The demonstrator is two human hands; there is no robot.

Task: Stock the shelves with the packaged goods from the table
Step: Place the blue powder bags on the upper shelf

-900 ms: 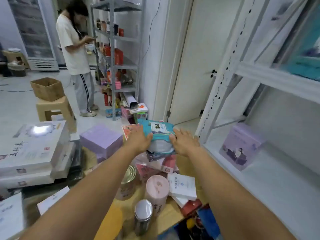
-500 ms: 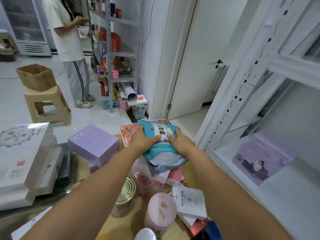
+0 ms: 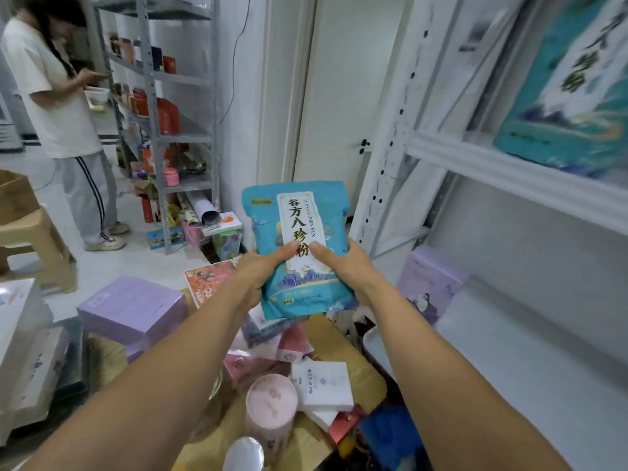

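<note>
White T-shirt and grey striped trousers identify a second person (image 3: 57, 96) at far left, facing a grey metal rack (image 3: 163, 130) stocked with red tins and cartons. Nearer, a lilac box (image 3: 132, 309) lies flat on the cluttered table (image 3: 353, 365). The left hand (image 3: 261, 273) grips the lower left edge of a teal pouch (image 3: 299, 232), thumb across its front label. The pouch is held upright, clear of the table, label facing the camera. The right hand (image 3: 343, 266) grips its lower right edge in the same manner. Below, a pink canister (image 3: 272, 407) stands just beside a small white box (image 3: 323, 385). To the right, a lilac carton (image 3: 430, 287) stands on the lower level of the white shelving unit (image 3: 509, 175). A blurred teal package (image 3: 571, 96) sits on the level above.
</note>
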